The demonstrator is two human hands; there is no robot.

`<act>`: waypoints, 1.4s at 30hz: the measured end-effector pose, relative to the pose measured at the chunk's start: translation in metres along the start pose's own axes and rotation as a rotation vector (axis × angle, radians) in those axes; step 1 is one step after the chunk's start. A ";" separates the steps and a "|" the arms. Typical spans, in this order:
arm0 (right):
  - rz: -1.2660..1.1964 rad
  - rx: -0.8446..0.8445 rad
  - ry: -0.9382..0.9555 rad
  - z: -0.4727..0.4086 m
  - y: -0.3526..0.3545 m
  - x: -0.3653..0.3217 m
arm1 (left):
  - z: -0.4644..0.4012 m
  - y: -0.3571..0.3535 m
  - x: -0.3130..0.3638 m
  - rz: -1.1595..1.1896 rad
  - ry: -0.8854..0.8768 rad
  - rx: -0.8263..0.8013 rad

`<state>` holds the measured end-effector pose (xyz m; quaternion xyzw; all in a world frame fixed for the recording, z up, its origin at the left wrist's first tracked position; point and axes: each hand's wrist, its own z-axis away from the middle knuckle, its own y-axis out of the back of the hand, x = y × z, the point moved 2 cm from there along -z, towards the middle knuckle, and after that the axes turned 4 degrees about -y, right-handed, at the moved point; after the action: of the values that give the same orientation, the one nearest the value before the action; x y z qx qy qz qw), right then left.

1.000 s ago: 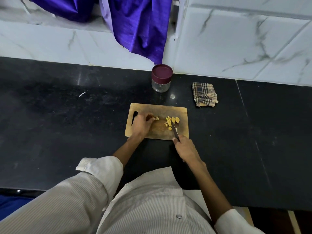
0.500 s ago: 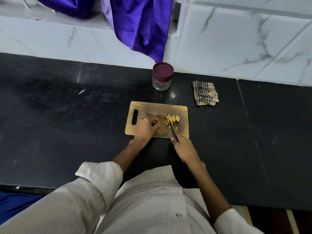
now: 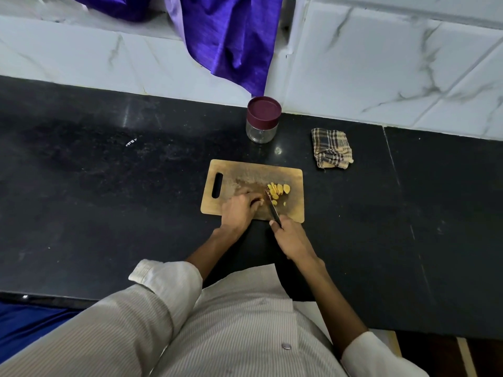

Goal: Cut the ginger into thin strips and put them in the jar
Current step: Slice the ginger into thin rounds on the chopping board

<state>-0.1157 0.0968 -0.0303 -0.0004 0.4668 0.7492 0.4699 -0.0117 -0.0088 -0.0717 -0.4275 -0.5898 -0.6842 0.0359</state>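
A wooden cutting board [image 3: 236, 174] lies on the black counter. Yellow ginger slices [image 3: 277, 191] sit in a small heap on its right half. My left hand [image 3: 239, 209] rests on the board with its fingers curled over a ginger piece, which is mostly hidden. My right hand [image 3: 290, 236] grips the handle of a knife [image 3: 272, 208]; the blade points away from me and stands between my left fingertips and the slices. A glass jar [image 3: 262, 130] with a maroon lid [image 3: 264, 111] on it stands behind the board near the wall.
A folded checked cloth [image 3: 332, 152] lies right of the jar. A purple fabric [image 3: 231, 42] hangs down the marble wall above the jar. The black counter [image 3: 109, 186] stretches wide to both sides; its front edge is near my body.
My left hand slid toward me and to the right on the board, uncovering the handle slot. The knife moved left, close against my left fingertips, with the slices now on its right.
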 end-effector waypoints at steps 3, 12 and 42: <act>0.006 0.004 0.008 0.000 -0.001 0.000 | 0.001 0.001 0.000 -0.002 0.010 0.015; 0.038 0.006 0.037 -0.001 -0.007 -0.002 | 0.003 -0.001 -0.002 0.033 0.011 0.067; -0.034 -0.033 -0.092 -0.011 -0.010 -0.017 | 0.001 0.001 -0.003 -0.034 -0.077 0.040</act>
<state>-0.1041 0.0789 -0.0359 0.0182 0.4322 0.7478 0.5036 -0.0091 -0.0095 -0.0728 -0.4426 -0.6113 -0.6560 0.0102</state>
